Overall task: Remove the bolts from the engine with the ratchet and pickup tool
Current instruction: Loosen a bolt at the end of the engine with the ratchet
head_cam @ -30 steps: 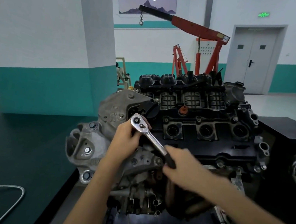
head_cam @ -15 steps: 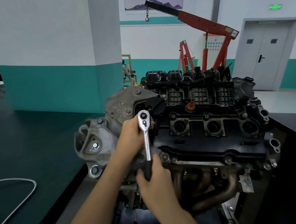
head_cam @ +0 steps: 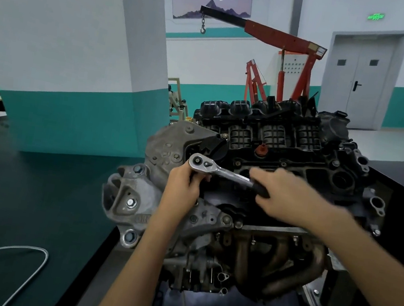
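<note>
Ratchet (head_cam: 221, 172) is held nearly level across the upper front of the engine (head_cam: 288, 150), with its head at the grey cover's edge and its handle running right. Left grip (head_cam: 182, 184) is curled round the part under the ratchet head. Right grip (head_cam: 291, 198), blurred, is wrapped round the black handle end.

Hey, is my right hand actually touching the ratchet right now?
Touching. The head view shows the right hand curled round the black handle of the ratchet, with no gap between them.
</note>
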Available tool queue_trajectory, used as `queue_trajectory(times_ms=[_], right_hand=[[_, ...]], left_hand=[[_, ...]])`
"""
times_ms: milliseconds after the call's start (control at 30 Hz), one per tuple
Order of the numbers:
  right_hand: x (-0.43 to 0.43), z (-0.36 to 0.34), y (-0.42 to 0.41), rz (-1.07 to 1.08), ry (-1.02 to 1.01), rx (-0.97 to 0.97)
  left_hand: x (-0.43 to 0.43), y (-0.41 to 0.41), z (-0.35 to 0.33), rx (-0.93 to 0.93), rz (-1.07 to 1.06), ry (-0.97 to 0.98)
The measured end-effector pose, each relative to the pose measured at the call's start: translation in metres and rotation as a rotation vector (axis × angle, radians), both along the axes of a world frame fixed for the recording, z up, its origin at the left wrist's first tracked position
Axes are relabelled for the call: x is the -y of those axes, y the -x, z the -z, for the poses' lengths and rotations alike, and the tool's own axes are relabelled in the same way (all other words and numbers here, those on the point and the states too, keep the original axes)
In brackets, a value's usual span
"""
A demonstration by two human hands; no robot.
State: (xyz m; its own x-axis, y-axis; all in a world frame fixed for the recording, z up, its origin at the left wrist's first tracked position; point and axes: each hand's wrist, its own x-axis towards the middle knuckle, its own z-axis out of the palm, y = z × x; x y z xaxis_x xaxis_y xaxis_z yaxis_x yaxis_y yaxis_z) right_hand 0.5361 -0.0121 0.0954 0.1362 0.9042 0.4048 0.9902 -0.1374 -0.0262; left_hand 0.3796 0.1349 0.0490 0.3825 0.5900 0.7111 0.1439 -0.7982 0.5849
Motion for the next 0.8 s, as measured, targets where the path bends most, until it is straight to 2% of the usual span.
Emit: queue_trajectory(times_ms=[33, 167, 267, 333, 433, 500, 600, 633, 733, 800], right_hand=[[0.002, 0.017, 0.013, 0.001, -0.017, -0.112], [0.000, 0.079, 0.086, -0.127, -0.162, -0.773], [-0.017, 0.097, 0.124, -0.119, -0.287, -0.948], [-0.019, 0.095, 0.122, -0.116, -0.258, -0.905], [-0.006, 0.074, 0.081, -0.177, -0.132, -0.710], [0.001, 0.047, 0.041, -0.163, -0.039, -0.442], [-0.002, -0.005, -0.005, -0.059, 0.081, 0.074], [-0.005, -0.017, -0.013, -0.042, 0.087, 0.178], [-0.006, -0.016, -0.006, 0.001, 0.003, 0.199], [0.000, 0.014, 0.016, 0.035, -0.068, 0.008]], left_hand=[[0.000, 0.000, 0.000, 0.016, -0.047, -0.004], [-0.005, -0.005, 0.005, -0.032, -0.087, -0.003], [-0.007, -0.007, 0.006, -0.020, -0.098, 0.029], [-0.006, -0.005, 0.005, 0.013, -0.097, 0.024], [-0.005, -0.001, 0.004, 0.034, -0.016, 0.024], [-0.004, 0.002, 0.002, 0.033, 0.056, 0.019], [-0.001, 0.003, -0.002, -0.002, 0.109, 0.012], [0.000, 0.003, -0.002, -0.010, 0.115, 0.020], [-0.001, 0.000, -0.001, 0.008, 0.029, 0.052], [-0.003, -0.001, 0.000, 0.026, -0.053, 0.064]])
